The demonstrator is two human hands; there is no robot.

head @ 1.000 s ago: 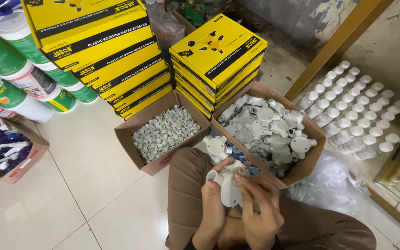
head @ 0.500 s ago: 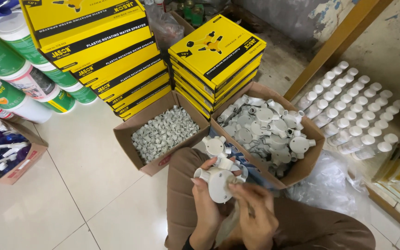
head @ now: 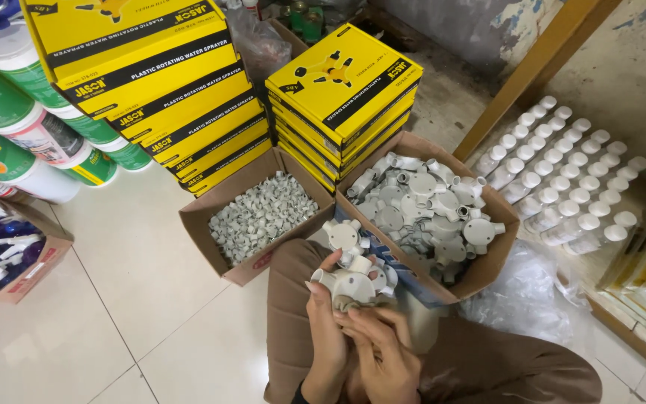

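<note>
The left hand (head: 328,337) and the right hand (head: 383,352) both hold one round grey pipe box (head: 349,286), grip closed around it, just above the person's lap. A big box of the same grey pipe boxes (head: 424,209) sits just ahead. Beside it is a box of small grey rings (head: 259,215). Yellow boxes (head: 342,93) are stacked behind.

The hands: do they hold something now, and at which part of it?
Both hands hold one white round junction box. The left hand grips its left side beside an outlet; the right hand fingers press at its lower edge.
</note>
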